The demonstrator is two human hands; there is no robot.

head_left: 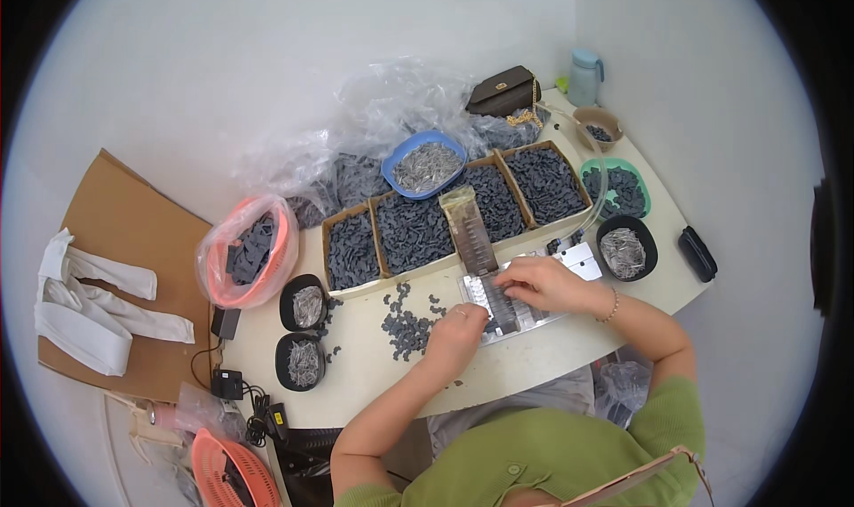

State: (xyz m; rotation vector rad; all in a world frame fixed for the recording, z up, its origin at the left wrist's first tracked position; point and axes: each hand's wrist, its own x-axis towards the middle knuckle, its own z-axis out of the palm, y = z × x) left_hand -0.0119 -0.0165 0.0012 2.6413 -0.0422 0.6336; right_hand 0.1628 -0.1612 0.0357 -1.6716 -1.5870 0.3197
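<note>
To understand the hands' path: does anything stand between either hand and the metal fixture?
Nothing visible does. The left hand is at the left end of the metal fixture, the right hand over it; loose grey curved pieces lie farther left.

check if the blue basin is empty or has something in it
Not empty: a layer of silvery pieces covers the bottom of the blue basin.
</note>
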